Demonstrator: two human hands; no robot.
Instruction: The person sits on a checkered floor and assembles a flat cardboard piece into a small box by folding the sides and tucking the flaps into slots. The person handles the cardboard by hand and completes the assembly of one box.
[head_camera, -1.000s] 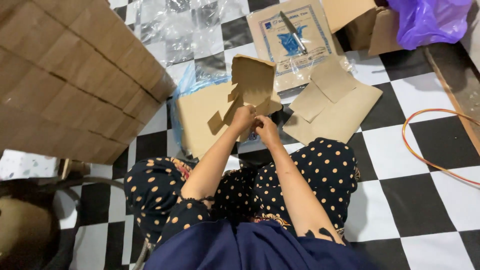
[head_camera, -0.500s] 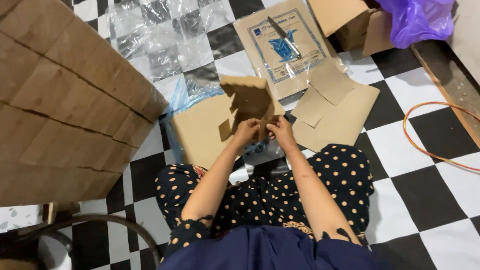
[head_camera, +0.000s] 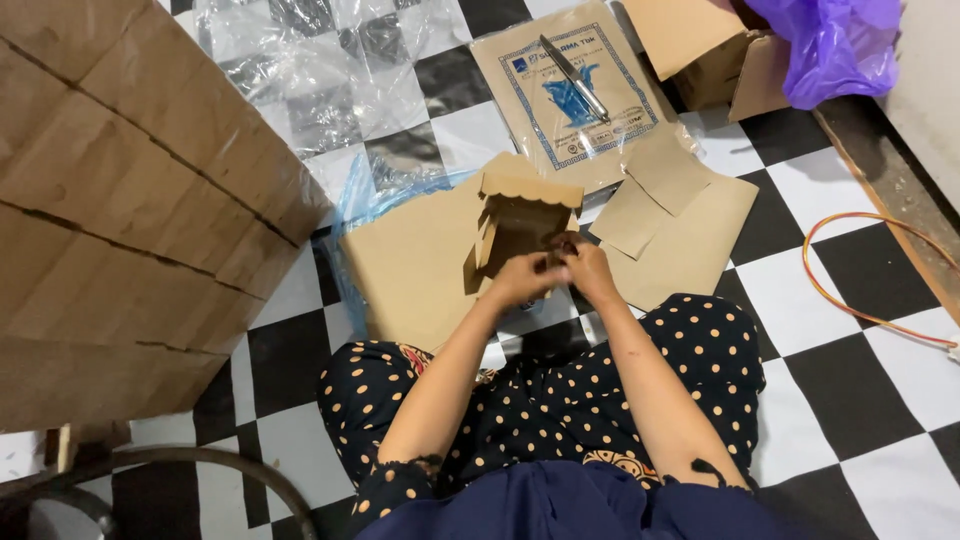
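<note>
Head view: a small folded cardboard box (head_camera: 522, 222) with a scalloped edge is held above the checkered floor (head_camera: 870, 400), gripped at its lower edge by the left hand (head_camera: 520, 280) and right hand (head_camera: 588, 268), over flat cardboard sheets (head_camera: 415, 265).

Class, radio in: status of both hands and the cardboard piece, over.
Left hand and right hand both gripping small cardboard box, half folded. Flat cardboard sheets beside. Nothing blocking.

A black-and-white checkered tile floor (head_camera: 880, 400) spreads everywhere; stacked corrugated cardboard (head_camera: 120, 200) looms at one side, with a pale wall (head_camera: 930, 70) opposite.
</note>
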